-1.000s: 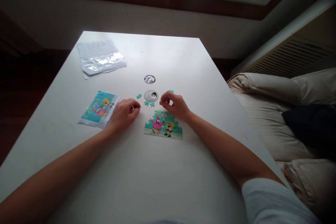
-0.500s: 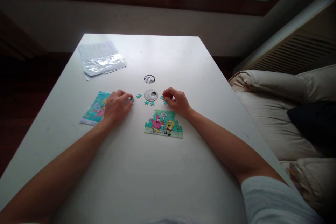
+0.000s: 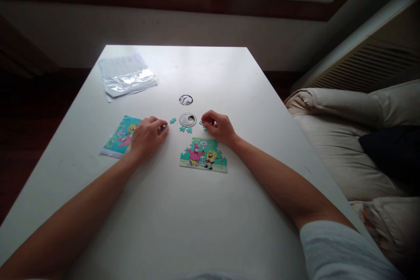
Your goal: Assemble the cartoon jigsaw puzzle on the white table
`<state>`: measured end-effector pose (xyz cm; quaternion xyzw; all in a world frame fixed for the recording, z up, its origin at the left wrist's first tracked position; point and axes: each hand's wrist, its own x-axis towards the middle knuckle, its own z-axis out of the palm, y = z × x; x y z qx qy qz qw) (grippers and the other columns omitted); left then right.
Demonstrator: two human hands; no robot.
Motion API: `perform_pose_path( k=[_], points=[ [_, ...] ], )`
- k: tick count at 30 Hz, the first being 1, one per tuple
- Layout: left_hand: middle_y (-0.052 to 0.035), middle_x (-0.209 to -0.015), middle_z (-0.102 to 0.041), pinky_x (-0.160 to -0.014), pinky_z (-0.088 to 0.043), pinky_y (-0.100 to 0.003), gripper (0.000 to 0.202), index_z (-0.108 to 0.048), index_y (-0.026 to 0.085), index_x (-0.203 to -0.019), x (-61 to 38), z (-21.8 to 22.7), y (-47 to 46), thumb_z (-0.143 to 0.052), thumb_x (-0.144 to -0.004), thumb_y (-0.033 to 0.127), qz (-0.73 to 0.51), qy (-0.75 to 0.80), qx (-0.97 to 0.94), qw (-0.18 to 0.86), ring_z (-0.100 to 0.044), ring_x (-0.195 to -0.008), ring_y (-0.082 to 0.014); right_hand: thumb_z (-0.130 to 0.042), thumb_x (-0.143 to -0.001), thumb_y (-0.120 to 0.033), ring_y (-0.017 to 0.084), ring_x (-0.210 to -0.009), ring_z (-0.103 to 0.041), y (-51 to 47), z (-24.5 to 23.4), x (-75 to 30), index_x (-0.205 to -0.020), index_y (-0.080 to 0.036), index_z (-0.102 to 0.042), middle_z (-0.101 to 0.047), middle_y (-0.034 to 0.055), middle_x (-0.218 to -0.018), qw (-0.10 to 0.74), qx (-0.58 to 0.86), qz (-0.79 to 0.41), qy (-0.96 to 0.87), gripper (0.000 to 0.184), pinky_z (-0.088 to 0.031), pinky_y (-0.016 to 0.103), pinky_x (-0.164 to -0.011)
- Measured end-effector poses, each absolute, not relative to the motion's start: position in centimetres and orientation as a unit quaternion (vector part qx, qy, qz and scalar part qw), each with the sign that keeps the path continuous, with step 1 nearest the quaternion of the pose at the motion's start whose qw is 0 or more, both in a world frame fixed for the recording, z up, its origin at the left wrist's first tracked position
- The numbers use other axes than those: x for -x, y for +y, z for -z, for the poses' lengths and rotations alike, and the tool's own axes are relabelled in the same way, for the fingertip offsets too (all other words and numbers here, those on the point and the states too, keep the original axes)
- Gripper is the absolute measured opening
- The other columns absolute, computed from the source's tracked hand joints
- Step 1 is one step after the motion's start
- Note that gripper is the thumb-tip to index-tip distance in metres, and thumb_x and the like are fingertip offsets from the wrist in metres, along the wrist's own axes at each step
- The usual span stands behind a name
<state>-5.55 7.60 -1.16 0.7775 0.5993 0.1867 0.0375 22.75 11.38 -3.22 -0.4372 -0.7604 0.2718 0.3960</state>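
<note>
A partly built cartoon jigsaw (image 3: 203, 155) lies on the white table (image 3: 197, 210) in front of me. My left hand (image 3: 147, 135) rests knuckles up beside a printed cartoon picture card (image 3: 120, 135), its fingertips curled on a small piece that I can barely see. My right hand (image 3: 218, 126) is curled just above the jigsaw's top right, fingers pinched over a teal piece (image 3: 204, 127). Loose teal pieces (image 3: 185, 129) and one more teal piece (image 3: 173, 120) lie between my hands, next to a round metal lid (image 3: 187, 119).
A second round metal disc (image 3: 185, 99) sits farther back. A clear plastic bag on printed paper (image 3: 126, 76) lies at the table's far left. A cream sofa (image 3: 354, 140) with a dark cushion (image 3: 393, 151) stands along the right edge. A window runs behind.
My left hand slid from near the jigsaw leftward and back toward the picture card. My right hand stayed above the jigsaw, fingers curling down onto a teal piece.
</note>
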Motion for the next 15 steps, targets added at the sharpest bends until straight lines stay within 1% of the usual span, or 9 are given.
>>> perform_pose_path(
  k=[3, 8, 15],
  points=[
    [-0.0077, -0.109, -0.067, -0.09, -0.049, -0.039, 0.025, -0.071, 0.024, -0.11, 5.08, 1.14, 7.17, -0.055, -0.093, 0.032, -0.18, 0.582, -0.792, 0.025, -0.06, -0.103, -0.027, -0.058, -0.087, -0.025, 0.011, -0.062, -0.048, 11.4, 3.24, -22.8, -0.091, -0.02, -0.064, -0.058, -0.0026, -0.07, 0.397, 0.435, -0.273, -0.761, 0.009, -0.04, 0.025, -0.062],
    [-0.0082, -0.113, -0.067, -0.092, -0.049, -0.039, 0.03, -0.068, 0.022, -0.118, 5.11, 1.05, 6.86, -0.052, -0.093, 0.024, -0.172, 0.565, -0.807, 0.022, -0.061, -0.104, -0.0271, -0.058, -0.087, -0.024, 0.011, -0.062, -0.047, 11.38, 3.23, -22.82, -0.091, -0.02, -0.064, -0.058, -0.0029, -0.069, 0.4, 0.429, -0.278, -0.761, 0.008, -0.04, 0.024, -0.062],
    [-0.0078, -0.108, -0.066, -0.089, -0.049, -0.037, 0.022, -0.07, 0.02, -0.102, 5.65, 0.77, 7.05, -0.05, -0.094, 0.024, -0.145, 0.566, -0.812, 0.01, -0.061, -0.097, -0.0249, -0.058, -0.087, -0.025, 0.011, -0.062, -0.047, 11.41, 3.36, -22.89, -0.091, -0.02, -0.064, -0.06, -0.0024, -0.071, 0.395, 0.43, -0.28, -0.762, 0.009, -0.04, 0.024, -0.063]
  ],
)
